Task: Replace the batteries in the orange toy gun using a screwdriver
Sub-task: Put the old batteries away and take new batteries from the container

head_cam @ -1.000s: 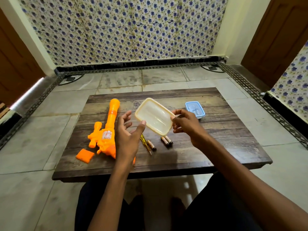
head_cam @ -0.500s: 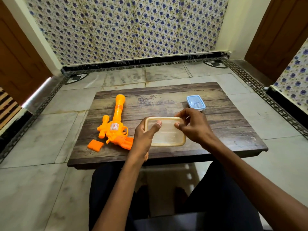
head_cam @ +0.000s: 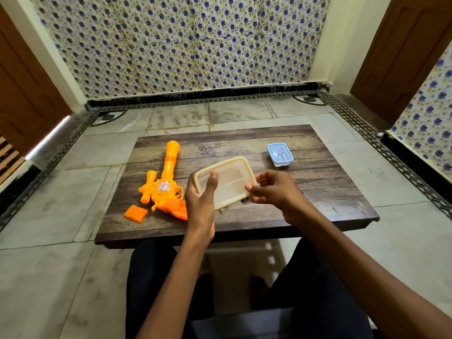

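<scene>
both hands [head_cam: 200,199] [head_cam: 274,189] grip the cream lid [head_cam: 228,184] (tilted) beside orange gun [head_cam: 166,187].

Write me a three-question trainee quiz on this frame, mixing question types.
1. True or false: the orange battery cover is fitted on the toy gun.
2. Which hands hold the cream lid? A) left only B) right only C) both
3. Fill in: the small blue-lidded container sits on the table to the person's ____ of the cream lid.

Key:
1. False; it lies on the table beside the gun.
2. C; left hand and right hand each grip an edge.
3. right
</scene>
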